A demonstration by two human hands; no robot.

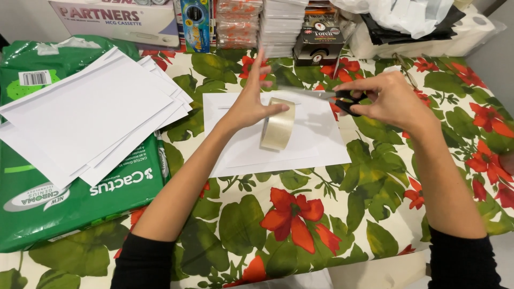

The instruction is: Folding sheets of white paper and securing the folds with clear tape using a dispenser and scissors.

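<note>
A flowered tablecloth (300, 235) covers the table. At its centre lies a white sheet of paper (321, 150), and on it a roll of clear tape (278, 124) stands on edge. The left hand (251, 101) hooks its thumb through the roll, the other fingers spread apart and raised toward twelve o'clock. At three o'clock from the roll, the right hand (391, 99) is clamped on black-handled scissors (342, 100), blades pointing left. At nine o'clock, a stack of white envelopes (91, 118) rests on green packages (69, 198).
</note>
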